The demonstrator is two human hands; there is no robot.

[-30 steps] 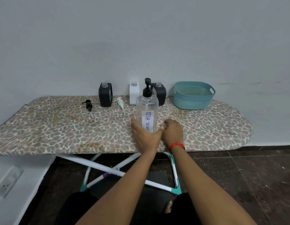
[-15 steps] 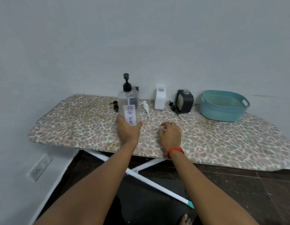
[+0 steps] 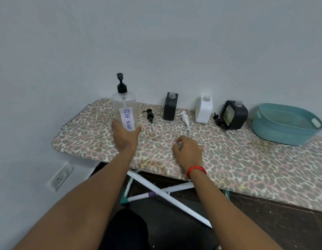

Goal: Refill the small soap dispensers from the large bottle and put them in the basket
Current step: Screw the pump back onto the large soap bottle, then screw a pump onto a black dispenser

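Observation:
My left hand (image 3: 125,135) grips the base of the large clear bottle (image 3: 123,109) labelled DISH SOAP, upright with its black pump on. My right hand (image 3: 188,153) rests on the board with loosely curled fingers, holding nothing. Three small dispensers stand uncapped by the wall: a black one (image 3: 170,107), a white one (image 3: 203,110) and a tilted black one (image 3: 234,114). Their pumps lie loose on the board: a black pump (image 3: 149,115), a white pump (image 3: 185,119) and another black pump (image 3: 218,120). The teal basket (image 3: 284,123) sits at the right with nothing in it.
Everything stands on an ironing board (image 3: 228,159) with a leopard-print cover, set against a grey wall. Its crossed white legs (image 3: 165,193) show below. A wall socket (image 3: 60,177) is at lower left.
My left hand has carried the large bottle from the middle of the board to the left. My right hand let go of it and rests on the board. The view swung left.

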